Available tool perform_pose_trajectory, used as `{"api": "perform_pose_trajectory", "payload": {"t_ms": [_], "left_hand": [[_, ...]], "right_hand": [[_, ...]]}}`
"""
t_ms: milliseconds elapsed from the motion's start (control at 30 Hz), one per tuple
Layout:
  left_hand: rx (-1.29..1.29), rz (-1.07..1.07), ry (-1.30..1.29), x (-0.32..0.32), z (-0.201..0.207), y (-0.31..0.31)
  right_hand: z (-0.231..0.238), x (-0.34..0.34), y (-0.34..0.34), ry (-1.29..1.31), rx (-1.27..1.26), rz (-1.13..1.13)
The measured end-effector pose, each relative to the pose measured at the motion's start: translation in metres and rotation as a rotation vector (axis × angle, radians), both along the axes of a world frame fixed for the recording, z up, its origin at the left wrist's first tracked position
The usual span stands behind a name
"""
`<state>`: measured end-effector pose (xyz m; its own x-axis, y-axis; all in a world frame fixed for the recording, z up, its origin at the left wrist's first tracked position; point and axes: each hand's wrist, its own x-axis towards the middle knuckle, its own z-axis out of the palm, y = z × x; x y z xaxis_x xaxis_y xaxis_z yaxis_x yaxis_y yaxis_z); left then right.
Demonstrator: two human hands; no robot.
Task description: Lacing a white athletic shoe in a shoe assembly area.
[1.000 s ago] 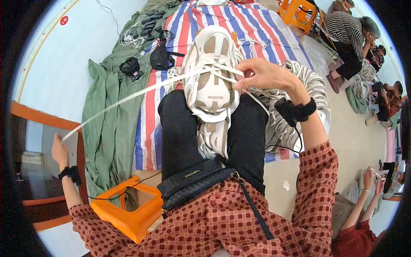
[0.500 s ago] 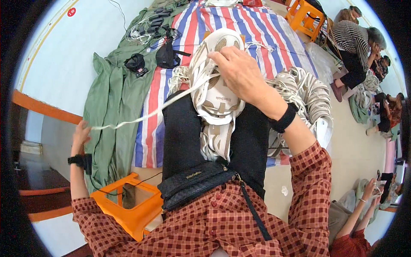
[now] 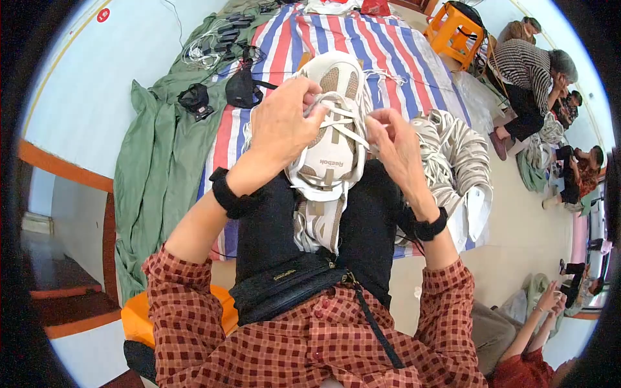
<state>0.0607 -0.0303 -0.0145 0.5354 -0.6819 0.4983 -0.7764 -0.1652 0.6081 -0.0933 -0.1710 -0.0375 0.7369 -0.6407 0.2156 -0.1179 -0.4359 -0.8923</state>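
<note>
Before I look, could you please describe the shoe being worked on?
Find the striped sheet, then the dark trousers. At their far end is the white, tan-panelled shoe; unlike the shoe pile at right, it lies between left hand and right hand.

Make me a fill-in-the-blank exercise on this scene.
The bare left hand is at the left side of a white-and-tan lace-up shoe, the bare right hand at its ____ side.
Crumpled green cloth lies along the ____ side of the red-white-and-blue striped sheet.
The wide fabric bands on both wrists are coloured ____.
right; left; black
</note>
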Motion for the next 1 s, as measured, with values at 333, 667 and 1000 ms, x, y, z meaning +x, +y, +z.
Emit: {"api": "perform_pose_trajectory", "payload": {"t_ms": [333,667,1000], "left_hand": [[0.627,-0.452,0.527,0.052,0.050,0.004],[0.580,-0.321,-0.037,0.016,0.042,-0.002],[0.018,-0.283,-0.574,-0.001,0.020,-0.008]], "right_hand": [[0.001,-0.029,0.010,0.006,0.122,0.091],[0.003,-0.038,0.009,0.024,0.096,0.262],[0.000,-0.040,0.015,-0.017,0.257,0.239]]}}
